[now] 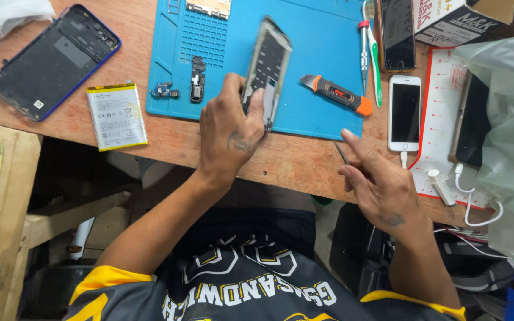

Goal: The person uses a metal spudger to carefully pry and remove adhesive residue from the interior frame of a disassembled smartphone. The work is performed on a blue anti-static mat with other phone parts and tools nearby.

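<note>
Gripping phone frame (266, 70), fingers (256, 104) closed.

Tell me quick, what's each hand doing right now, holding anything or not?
Left hand: closed on the phone frame, tilted up over the blue mat.
Right hand: pinching thin tweezers, index finger stretched out.

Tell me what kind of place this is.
Likely a phone repair bench. The left hand holds a stripped phone frame over a blue work mat; a loose battery and an opened back cover lie nearby.
</note>
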